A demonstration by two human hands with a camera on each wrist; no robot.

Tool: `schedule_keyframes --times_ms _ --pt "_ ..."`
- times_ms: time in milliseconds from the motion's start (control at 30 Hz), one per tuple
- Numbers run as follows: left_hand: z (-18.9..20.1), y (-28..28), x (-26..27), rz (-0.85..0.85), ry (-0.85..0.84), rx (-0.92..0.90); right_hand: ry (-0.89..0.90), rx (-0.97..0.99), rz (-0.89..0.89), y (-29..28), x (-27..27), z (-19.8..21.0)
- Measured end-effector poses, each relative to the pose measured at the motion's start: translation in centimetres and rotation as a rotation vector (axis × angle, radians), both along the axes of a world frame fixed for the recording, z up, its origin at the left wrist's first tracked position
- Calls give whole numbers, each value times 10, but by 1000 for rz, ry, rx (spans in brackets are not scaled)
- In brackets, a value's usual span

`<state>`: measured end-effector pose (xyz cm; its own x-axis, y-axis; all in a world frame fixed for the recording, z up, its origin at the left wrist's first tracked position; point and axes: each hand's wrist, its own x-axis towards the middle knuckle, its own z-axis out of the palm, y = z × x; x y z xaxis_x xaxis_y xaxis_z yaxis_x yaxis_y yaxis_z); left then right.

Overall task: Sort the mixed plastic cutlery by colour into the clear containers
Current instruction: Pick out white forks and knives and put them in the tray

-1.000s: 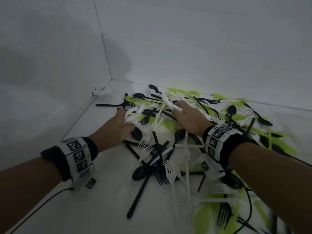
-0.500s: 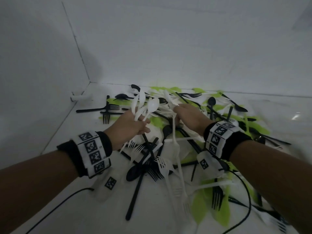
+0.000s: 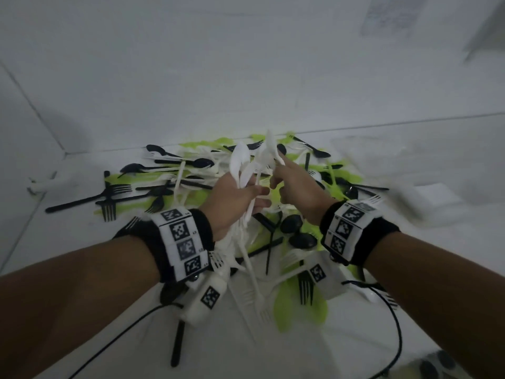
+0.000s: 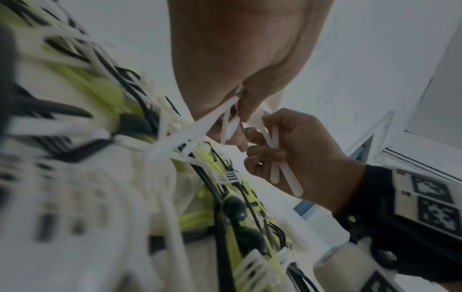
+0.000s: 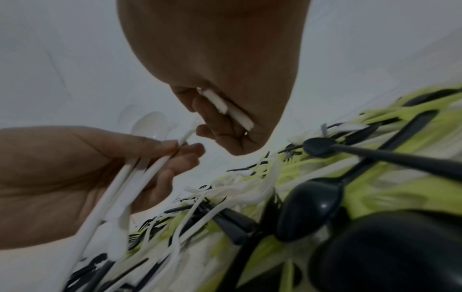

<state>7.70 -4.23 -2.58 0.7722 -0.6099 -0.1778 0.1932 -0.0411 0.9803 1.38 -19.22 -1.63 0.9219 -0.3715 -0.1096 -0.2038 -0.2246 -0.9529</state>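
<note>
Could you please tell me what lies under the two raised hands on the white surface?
Under the left hand and right hand lies a mixed pile of black, white and lime-green plastic cutlery. What is beneath the pile is covered.

light: dim, flat, grey cast
blur: motion smear on wrist views, head view's right edge
distortion: wide-angle bowing at edges

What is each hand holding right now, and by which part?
Left hand grips white cutlery by the handles; right hand holds two white pieces by the handles.

L hand (image 3: 235, 198) & R hand (image 3: 297, 192) fisted, raised, close.
</note>
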Motion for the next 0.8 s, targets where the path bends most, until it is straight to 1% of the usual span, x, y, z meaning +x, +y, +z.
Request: schedule_keyframes --times_ms 67,133,200,333,400,500,667,733,800 --pt "3 -15 -14 -51 -49 -41 -42 18 -30 -4 -11 5" --pt "5 -29 -30 -69 -89 -75 -90 114 -21 -6 -21 9" --pt "6 -44 -42 -26 -96 -92 -131 184 4 -8 -27 7" --pt "9 -71 -59 69 -64 -132 -164 223 -79 -17 -33 2" --pt "9 -81 -68 78 -70 -123 -169 274 -80 -29 -40 0" --pt "4 -93 -79 76 -80 -81 -158 318 -15 -46 -51 -4" --pt "1 -107 -96 45 -37 -2 -167 378 65 -70 -66 -3" --pt "2 -109 -99 57 -1 16 -175 355 45 -81 -70 -2" --pt "4 -112 -99 67 30 19 -193 345 -26 -93 -73 0"
